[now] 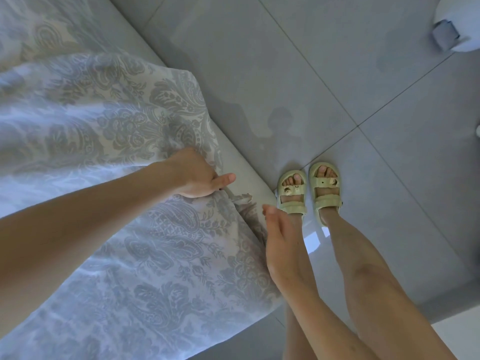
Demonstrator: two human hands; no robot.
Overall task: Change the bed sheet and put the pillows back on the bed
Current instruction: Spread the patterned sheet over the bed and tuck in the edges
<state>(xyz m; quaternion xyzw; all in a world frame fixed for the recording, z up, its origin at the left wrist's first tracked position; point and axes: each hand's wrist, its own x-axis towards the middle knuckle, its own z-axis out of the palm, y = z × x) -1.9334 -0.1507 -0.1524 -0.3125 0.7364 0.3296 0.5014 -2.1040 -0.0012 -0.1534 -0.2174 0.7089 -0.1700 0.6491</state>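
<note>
A white bed sheet [135, 120] with a grey floral pattern covers the left half of the view, lying bunched over the mattress [244, 175], whose bare pale edge runs diagonally from top left to the corner near my feet. My left hand [197, 175] rests on the sheet near that corner, fingers curled into a fold of the fabric, thumb sticking out. My right hand [279, 245] hangs flat beside the sheet's draped edge at the corner, fingers straight and together, holding nothing. No pillows are in view.
Grey glossy floor tiles [337, 74] fill the right side. My feet in pale green sandals [309, 193] stand right next to the mattress corner. A white rounded object with a grey part [452, 27] sits at the top right edge.
</note>
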